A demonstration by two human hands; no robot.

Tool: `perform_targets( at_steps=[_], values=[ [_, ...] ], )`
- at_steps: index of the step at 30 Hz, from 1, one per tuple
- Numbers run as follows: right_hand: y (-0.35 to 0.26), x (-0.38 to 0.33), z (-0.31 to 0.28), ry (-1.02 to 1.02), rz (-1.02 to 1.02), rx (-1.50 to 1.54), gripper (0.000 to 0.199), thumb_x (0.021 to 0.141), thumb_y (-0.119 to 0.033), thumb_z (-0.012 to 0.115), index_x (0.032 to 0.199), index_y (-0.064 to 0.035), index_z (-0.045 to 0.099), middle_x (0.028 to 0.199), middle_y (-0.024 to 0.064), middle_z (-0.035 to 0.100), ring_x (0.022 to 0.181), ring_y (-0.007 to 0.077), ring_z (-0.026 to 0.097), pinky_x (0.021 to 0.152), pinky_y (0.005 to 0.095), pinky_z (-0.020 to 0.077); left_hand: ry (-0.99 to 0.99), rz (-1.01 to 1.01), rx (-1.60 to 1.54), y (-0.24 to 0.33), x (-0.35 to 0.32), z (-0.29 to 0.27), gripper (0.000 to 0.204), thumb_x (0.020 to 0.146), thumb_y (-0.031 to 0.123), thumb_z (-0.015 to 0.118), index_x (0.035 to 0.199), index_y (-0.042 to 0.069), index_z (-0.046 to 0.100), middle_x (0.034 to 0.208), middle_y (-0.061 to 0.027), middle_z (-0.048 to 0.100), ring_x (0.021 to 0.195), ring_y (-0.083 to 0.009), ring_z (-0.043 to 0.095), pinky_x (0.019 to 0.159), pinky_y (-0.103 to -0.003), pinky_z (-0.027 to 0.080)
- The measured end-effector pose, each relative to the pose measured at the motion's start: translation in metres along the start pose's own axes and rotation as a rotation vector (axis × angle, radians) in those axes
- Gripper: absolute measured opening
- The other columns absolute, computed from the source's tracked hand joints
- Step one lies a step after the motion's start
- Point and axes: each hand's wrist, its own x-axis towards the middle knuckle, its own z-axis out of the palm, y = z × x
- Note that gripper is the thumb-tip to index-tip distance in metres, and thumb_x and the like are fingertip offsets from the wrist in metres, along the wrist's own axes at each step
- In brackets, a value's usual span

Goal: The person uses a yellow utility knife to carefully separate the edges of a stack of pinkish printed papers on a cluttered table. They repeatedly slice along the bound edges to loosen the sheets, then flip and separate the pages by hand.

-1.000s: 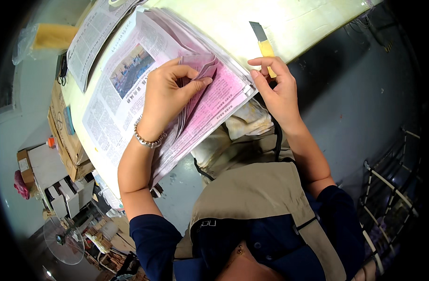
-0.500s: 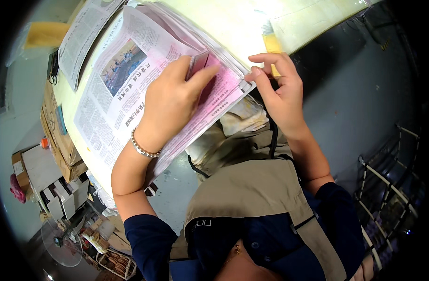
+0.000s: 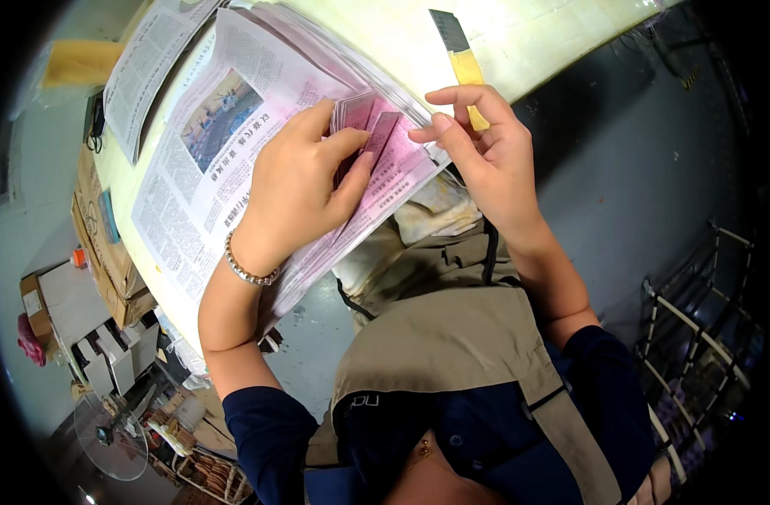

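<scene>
My left hand (image 3: 297, 181) rests over a sheet of newspaper stained pink, its thumb and fingers closed round a small stack of thin pinkish strips (image 3: 351, 114). One flat strip (image 3: 383, 139) leans out beside the thumb, slightly apart from the stack. The newspaper (image 3: 183, 185) lies on top of a thick pile of sheets at the table's near edge. My right hand (image 3: 494, 160) hovers by the pile's right corner, thumb and forefinger apart, and nothing shows between them. Just beyond it lies a flat tool with a yellow part (image 3: 465, 71) and a dark grey end.
The pale table (image 3: 536, 42) ends in an edge running toward the upper right. More newspaper (image 3: 149, 76) lies at the far left. Cardboard boxes (image 3: 107, 236) and a fan (image 3: 111, 433) stand below left. A metal rack (image 3: 696, 328) is at the right.
My right hand has moved a little left, over the pile's corner. My left hand has shifted slightly left, and one strip now stands apart from the stack. The tool's end looks darker.
</scene>
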Motion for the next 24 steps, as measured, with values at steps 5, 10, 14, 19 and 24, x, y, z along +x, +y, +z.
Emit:
perform_targets(
  at_steps=[5,10,14,19,24],
  values=[
    [0.001,0.0,0.0,-0.002,-0.003,-0.011,0.015,0.089,0.0,0.055,0.102,0.0027,0.061,0.088,0.0042,0.047,0.081,0.0162,0.067,0.068,0.0237,0.0525,0.006,-0.003,-0.03,-0.002,0.001,0.0,0.015,0.076,0.016,0.066,0.084,0.003,0.069,0.073,-0.0107,0.051,0.069,-0.0277,0.055,0.059,-0.037,0.045],
    [0.005,-0.002,-0.003,0.025,-0.026,-0.101,0.015,0.088,-0.001,0.056,0.102,0.0021,0.061,0.088,0.0056,0.048,0.073,0.0128,0.065,0.064,0.024,0.0496,-0.099,-0.097,-0.131,-0.003,0.001,-0.006,0.024,0.076,0.012,0.068,0.099,0.005,0.068,0.081,-0.013,0.054,0.074,-0.0288,0.055,0.063,-0.035,0.044],
    [-0.002,-0.004,-0.003,0.038,-0.119,-0.142,0.016,0.09,-0.004,0.055,0.103,0.0014,0.061,0.088,0.0066,0.049,0.07,0.0118,0.063,0.062,0.0231,0.047,0.058,0.002,-0.074,0.003,0.003,0.0,0.042,0.071,-0.005,0.061,0.111,0.008,0.065,0.082,-0.0109,0.054,0.075,-0.0274,0.054,0.067,-0.037,0.045],
    [-0.026,-0.002,-0.003,-0.059,-0.141,-0.182,0.023,0.094,-0.011,0.052,0.113,0.0012,0.057,0.087,0.0064,0.048,0.072,0.0124,0.063,0.064,0.0228,0.0473,0.161,0.121,0.05,0.011,-0.004,-0.017,0.053,0.068,-0.006,0.058,0.119,0.01,0.06,0.083,-0.0065,0.059,0.076,-0.0242,0.056,0.063,-0.033,0.048],
    [-0.035,0.008,0.016,-0.238,0.315,0.242,0.053,0.096,-0.036,0.052,0.129,0.0051,0.045,0.108,0.0105,0.055,0.091,0.0139,0.061,0.076,0.0241,0.0486,0.061,0.088,-0.108,0.026,-0.026,-0.043,0.056,0.068,-0.011,0.056,0.121,0.005,0.055,0.089,-0.0126,0.061,0.071,-0.0296,0.058,0.073,-0.036,0.05]
  ],
)
